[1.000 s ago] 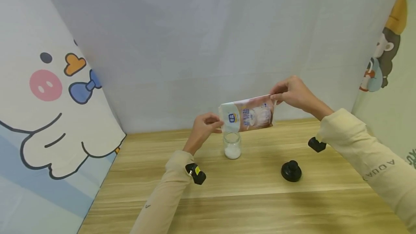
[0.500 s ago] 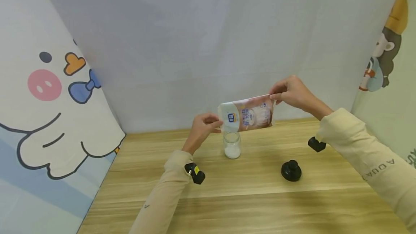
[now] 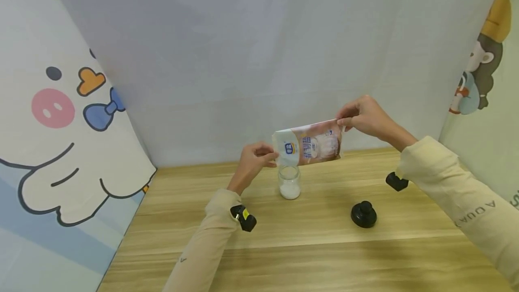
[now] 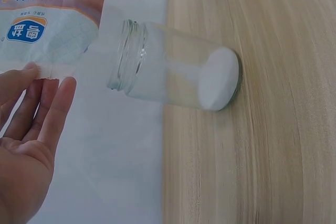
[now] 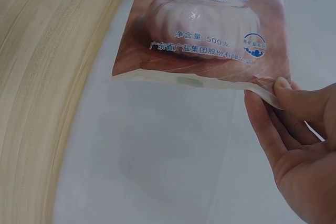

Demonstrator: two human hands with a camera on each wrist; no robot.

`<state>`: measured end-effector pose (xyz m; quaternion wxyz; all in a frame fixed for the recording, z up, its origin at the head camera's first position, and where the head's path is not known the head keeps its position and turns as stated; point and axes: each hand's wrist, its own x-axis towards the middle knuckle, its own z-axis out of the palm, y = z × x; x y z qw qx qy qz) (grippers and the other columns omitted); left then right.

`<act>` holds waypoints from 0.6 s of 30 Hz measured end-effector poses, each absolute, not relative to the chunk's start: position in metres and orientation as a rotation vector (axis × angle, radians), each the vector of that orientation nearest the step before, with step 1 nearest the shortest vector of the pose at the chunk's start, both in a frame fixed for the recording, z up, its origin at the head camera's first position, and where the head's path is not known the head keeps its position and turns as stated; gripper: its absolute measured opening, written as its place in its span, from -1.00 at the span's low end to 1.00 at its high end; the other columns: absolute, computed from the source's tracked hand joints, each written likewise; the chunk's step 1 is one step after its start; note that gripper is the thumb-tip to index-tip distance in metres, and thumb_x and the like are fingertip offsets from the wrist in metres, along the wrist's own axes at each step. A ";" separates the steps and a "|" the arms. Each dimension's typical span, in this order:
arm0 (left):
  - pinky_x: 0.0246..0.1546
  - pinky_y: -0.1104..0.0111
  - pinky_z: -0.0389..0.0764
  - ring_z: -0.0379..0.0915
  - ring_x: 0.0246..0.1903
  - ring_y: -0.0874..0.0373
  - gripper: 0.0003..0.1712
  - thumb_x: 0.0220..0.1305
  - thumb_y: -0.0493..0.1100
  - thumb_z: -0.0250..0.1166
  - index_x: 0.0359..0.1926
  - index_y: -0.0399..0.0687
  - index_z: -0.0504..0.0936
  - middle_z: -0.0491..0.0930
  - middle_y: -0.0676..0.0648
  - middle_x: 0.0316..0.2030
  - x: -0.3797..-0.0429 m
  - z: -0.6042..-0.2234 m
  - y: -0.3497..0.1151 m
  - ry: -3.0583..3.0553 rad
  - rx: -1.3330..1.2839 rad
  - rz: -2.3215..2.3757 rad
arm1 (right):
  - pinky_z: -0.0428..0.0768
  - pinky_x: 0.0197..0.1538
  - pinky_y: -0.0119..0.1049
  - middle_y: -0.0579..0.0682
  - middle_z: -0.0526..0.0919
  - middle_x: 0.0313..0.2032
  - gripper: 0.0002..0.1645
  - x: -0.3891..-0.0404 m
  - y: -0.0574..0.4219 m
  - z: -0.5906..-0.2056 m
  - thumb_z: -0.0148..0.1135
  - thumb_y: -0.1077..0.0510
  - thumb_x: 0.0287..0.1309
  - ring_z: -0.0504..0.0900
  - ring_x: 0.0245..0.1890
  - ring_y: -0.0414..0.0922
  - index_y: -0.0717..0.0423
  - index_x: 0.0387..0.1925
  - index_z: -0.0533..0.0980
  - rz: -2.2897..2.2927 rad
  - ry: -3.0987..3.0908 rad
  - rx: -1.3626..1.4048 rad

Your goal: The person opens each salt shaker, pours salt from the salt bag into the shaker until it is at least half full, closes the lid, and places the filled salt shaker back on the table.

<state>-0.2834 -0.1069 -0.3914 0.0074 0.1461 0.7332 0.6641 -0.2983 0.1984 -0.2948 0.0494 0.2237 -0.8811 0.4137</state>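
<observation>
A printed salt bag (image 3: 318, 143) is held on its side over a glass jar (image 3: 289, 179), its left end low at the jar's mouth. My left hand (image 3: 252, 163) pinches the edge of that pale end between thumb and fingers. At the other end my right hand (image 3: 371, 118) pinches the upper corner, higher than the left. White salt (image 4: 218, 80) covers the bottom of the upright jar, and a faint white stream shows inside it in the left wrist view. The right wrist view shows the bag's brown end (image 5: 205, 30) and the thumb on its corner.
A black round lid with a knob (image 3: 363, 214) lies on the wood-grain table (image 3: 308, 256), right of the jar and nearer to me. A pale grey cloth (image 3: 259, 57) hangs behind the table, with printed cartoon panels at both sides.
Both hands keep their hold on the salt bag over the jar, almost unmoved. The head view has shifted very slightly.
</observation>
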 end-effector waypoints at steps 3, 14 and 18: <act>-0.14 0.04 0.68 0.52 -0.17 -0.29 -0.78 0.21 -0.37 0.28 -0.20 -0.52 0.53 0.55 -0.46 -0.21 -0.284 -0.392 -0.108 2.280 0.457 2.068 | 0.70 -0.30 -0.21 0.18 0.68 -0.34 -0.86 -0.297 0.198 -0.295 0.21 0.32 0.20 0.65 -0.41 -0.01 0.35 -0.27 0.63 1.251 -2.688 0.688; -0.26 0.14 0.73 0.59 -0.32 -0.06 -0.84 0.17 -0.34 0.33 -0.29 -0.40 0.57 0.61 -0.24 -0.36 -0.287 -0.401 -0.110 2.325 0.447 2.107 | 0.70 -0.31 -0.19 0.21 0.67 -0.33 -0.85 -0.297 0.195 -0.296 0.22 0.32 0.19 0.65 -0.41 0.01 0.37 -0.26 0.62 1.264 -2.676 0.717; -0.26 0.14 0.73 0.59 -0.33 -0.04 -0.84 0.16 -0.34 0.33 -0.30 -0.41 0.57 0.61 -0.23 -0.37 -0.288 -0.401 -0.110 2.330 0.453 2.102 | 0.70 -0.32 -0.19 0.19 0.67 -0.34 -0.85 -0.297 0.195 -0.296 0.21 0.32 0.20 0.65 -0.42 0.01 0.36 -0.27 0.63 1.247 -2.679 0.717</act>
